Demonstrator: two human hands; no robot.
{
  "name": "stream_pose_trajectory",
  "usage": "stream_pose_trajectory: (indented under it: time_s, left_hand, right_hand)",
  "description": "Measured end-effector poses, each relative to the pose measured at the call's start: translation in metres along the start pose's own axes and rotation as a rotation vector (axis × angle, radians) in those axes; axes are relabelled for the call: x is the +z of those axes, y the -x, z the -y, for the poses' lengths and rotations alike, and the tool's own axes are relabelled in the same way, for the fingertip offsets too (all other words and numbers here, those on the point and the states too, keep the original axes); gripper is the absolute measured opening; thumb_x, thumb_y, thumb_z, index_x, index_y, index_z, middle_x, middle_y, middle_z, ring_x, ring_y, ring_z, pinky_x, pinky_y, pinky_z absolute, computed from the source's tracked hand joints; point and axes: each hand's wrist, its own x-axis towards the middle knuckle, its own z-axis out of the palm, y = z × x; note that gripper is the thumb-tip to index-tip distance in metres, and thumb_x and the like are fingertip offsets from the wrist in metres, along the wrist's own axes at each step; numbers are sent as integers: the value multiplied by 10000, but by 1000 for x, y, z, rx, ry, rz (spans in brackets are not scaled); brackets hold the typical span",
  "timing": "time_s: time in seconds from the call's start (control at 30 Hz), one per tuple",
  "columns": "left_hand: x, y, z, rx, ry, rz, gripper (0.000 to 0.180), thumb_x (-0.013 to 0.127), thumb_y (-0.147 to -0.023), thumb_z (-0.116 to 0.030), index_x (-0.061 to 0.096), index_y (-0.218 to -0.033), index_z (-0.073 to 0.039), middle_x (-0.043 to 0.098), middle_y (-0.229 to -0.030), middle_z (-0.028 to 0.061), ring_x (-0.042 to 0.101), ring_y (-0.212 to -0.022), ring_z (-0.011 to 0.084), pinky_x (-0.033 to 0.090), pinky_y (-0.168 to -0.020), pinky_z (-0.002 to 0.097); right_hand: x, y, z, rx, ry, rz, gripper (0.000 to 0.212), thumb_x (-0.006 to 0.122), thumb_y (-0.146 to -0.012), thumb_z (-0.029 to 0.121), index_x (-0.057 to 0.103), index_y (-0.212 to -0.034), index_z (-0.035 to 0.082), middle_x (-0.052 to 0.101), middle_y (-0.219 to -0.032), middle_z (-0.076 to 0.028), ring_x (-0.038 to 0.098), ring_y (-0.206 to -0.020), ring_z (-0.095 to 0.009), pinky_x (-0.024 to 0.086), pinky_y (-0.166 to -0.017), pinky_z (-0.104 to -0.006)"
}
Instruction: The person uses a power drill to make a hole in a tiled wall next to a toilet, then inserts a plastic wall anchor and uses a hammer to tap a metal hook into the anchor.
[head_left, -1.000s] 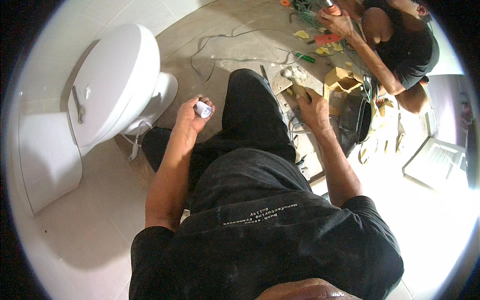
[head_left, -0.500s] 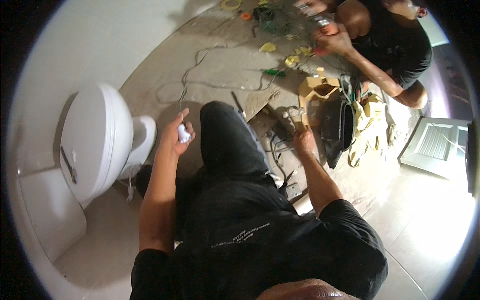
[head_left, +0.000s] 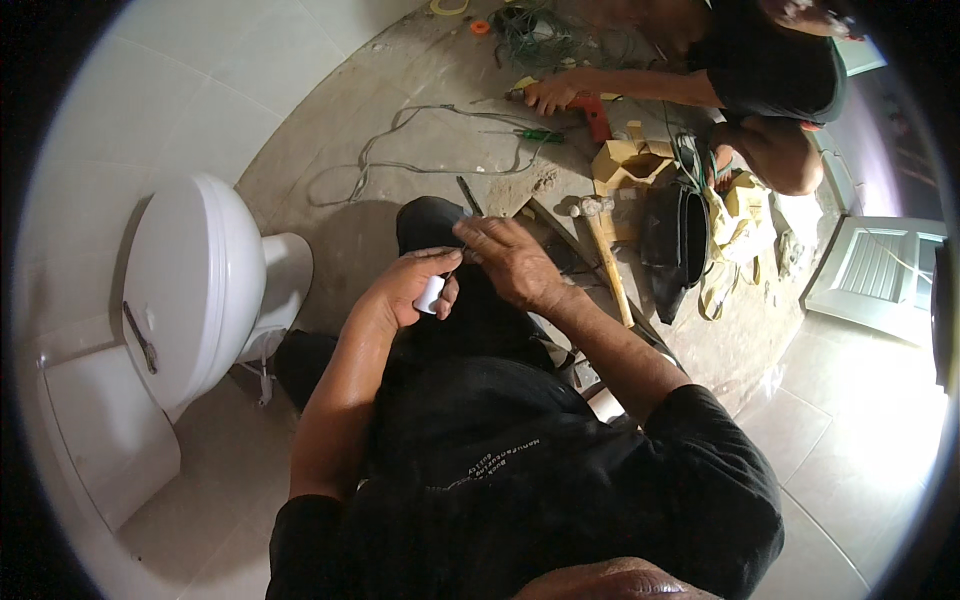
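In front of my raised knee my two hands have come together. My left hand (head_left: pixel 412 285) is closed on a small white cylindrical piece (head_left: pixel 430 295), and a thin dark strand or rod shows by its thumb. Fingers bent, my right hand (head_left: pixel 515 265) meets the left fingertips; what it pinches, if anything, is hidden. Beyond my right wrist a hammer (head_left: pixel 606 258) with a wooden handle lies over the rubble. A green-handled screwdriver (head_left: pixel 538 135) rests on the floor farther off.
At left stands a white toilet (head_left: pixel 210 280) with a dark tool (head_left: pixel 139 338) on its lid. A co-worker's hand (head_left: pixel 555 92) is on a red drill (head_left: pixel 592 115). An open cardboard box (head_left: pixel 630 165), black bag (head_left: pixel 673 255) and grey cable (head_left: pixel 365 165) lie on the floor.
My right hand has let go of the hammer and moved left to my left hand. The left hand has shifted right with the white piece. The co-worker has lowered the drill.
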Motion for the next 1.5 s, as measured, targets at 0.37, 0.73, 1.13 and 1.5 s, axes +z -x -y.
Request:
stream_pose_trajectory:
  time_s: [0.37,0.73,1.13,1.5]
  left_hand:
    - [-65,7,33,167,501,64,411,613,-975,-370,634,-1132,10,674,-916,134,683,-834,234,580,-763,412]
    - [-97,13,34,428,789,-103,315,492,-1025,-134,480,-1240,96,577,-1152,257,579,-1133,383,508,-1015,513]
    - [-157,-28,76,411,722,-373,319,545,-989,-120,521,-1272,26,585,-1168,229,615,-1058,362,537,-885,464]
    - [-138,17,81,425,834,-147,285,539,-962,-146,575,-1192,19,632,-1031,174,610,-943,298,515,-811,422]
  right_hand:
    - [4,4,-39,207,1,-151,227,569,-827,22,682,-1020,62,666,-879,-194,674,-823,-385,542,-711,-456]
    - [52,-19,-64,777,-498,-109,199,667,-924,181,699,-1007,3,680,-795,-71,636,-715,-153,511,-657,-294]
    - [110,-4,-190,1194,-427,-12,149,618,-864,139,665,-957,32,642,-750,-85,609,-628,-190,481,-524,-354]
    - [76,-41,-102,966,-683,-265,220,556,-872,72,577,-1076,-10,639,-800,-100,608,-678,-177,500,-610,-307]
